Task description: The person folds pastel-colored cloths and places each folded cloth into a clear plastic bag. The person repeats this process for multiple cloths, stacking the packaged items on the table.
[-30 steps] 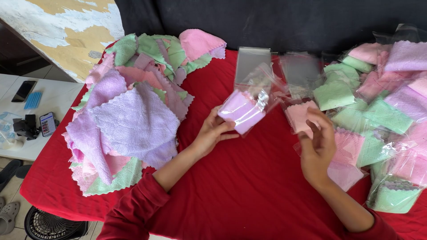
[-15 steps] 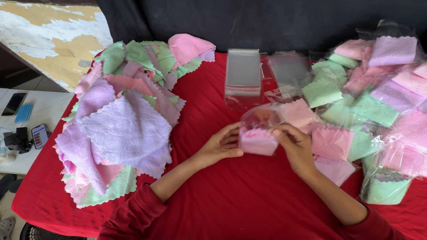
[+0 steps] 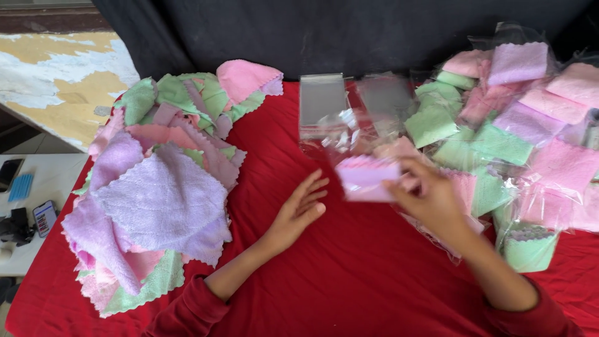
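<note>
- Nearest me, both red sleeves come up over the table [image 3: 349, 293], which is draped in a plain red cloth, smooth and slightly creased.
- My left hand [image 3: 298, 212] lies on the red cloth left of the folded pink cloth, palm down, fingers spread and holding nothing.
- My right hand [image 3: 430, 200] pinches the folded pink cloth [image 3: 367, 178] by its right edge, just above the table. It is blurred, but I read it as a soft pile cloth with a zigzag-cut edge, possibly already in a clear sleeve; I cannot tell for sure.
- I judge the step in hand to be bagging or setting aside one folded cloth. The next move calls for a steady pinch so the fold stays shut.
- Left of the pink cloth, well apart, lies the loose heap of cloths [image 3: 156, 193]: lilac, pink and mint squares, fluffy, unfolded, pinked edges.
- Right of it, touching my wrist, is the pile of bagged cloths [image 3: 518, 143], folded squares in glossy crinkled film.
- Just beyond it sits the stack of empty clear bags [image 3: 321, 100], flat, rectangular, shiny.
- Farthest, a black backdrop [image 3: 349, 31].
</note>
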